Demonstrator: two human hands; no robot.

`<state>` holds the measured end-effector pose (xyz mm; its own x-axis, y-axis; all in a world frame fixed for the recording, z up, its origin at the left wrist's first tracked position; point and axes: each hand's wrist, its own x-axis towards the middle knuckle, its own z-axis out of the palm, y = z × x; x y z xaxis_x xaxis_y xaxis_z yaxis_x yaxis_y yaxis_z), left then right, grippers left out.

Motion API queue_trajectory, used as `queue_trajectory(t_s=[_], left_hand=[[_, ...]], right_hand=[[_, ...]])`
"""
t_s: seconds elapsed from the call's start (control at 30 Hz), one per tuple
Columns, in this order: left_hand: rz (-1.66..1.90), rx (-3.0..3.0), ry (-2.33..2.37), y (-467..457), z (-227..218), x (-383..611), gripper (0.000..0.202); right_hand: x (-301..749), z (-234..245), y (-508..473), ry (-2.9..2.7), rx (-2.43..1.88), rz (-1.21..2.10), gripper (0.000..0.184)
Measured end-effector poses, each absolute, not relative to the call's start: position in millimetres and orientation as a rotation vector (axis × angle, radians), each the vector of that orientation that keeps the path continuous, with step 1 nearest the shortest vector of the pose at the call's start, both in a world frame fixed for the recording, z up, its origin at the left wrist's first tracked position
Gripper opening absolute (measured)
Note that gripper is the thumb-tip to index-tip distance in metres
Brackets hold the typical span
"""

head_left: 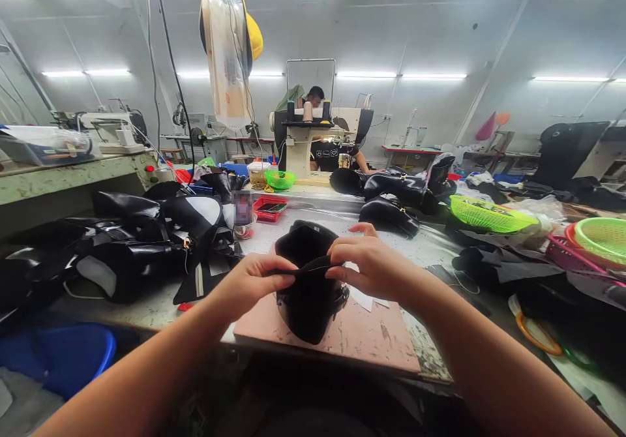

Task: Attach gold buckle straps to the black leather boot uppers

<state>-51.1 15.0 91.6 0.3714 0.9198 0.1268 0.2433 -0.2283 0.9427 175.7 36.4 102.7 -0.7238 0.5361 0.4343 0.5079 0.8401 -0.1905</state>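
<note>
While fingers (pixel 282 264) pinch its near rim (pixel 312 269), the black boot (pixel 310 310) lies below.

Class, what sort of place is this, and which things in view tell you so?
Most likely a sewing workshop, perhaps for footwear: a white sewing machine stands at left, thread spools show straight ahead, and glossy black pieces lie heaped nearby.

Two bare forearms (pixel 161 365) are being shown, getting thinner toward a bare left hand (pixel 254 279) and a bare right hand (pixel 370 262).
</note>
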Motion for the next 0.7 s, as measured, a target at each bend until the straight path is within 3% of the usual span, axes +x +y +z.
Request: queue_trajectory(t_s=[0.23,0.53,0.7], left_hand=[[0.556,2.748,1.183,8.5,127.2,-65.4,0.012],[0.305,2.536,1.018,12.8,141.2,-59.4,0.016],[0.084,2.558,0.966,16.6,155.5,-52.5,0.026]], right_hand=[[155.9,106.3,27.2,-2.565,-0.742,-0.066,0.019],[159.3,115.6,22.4,-2.636,-0.757,-0.035,0.015],[158.8,113.8,22.3,-2.561,-0.753,-0.148,0.023]])
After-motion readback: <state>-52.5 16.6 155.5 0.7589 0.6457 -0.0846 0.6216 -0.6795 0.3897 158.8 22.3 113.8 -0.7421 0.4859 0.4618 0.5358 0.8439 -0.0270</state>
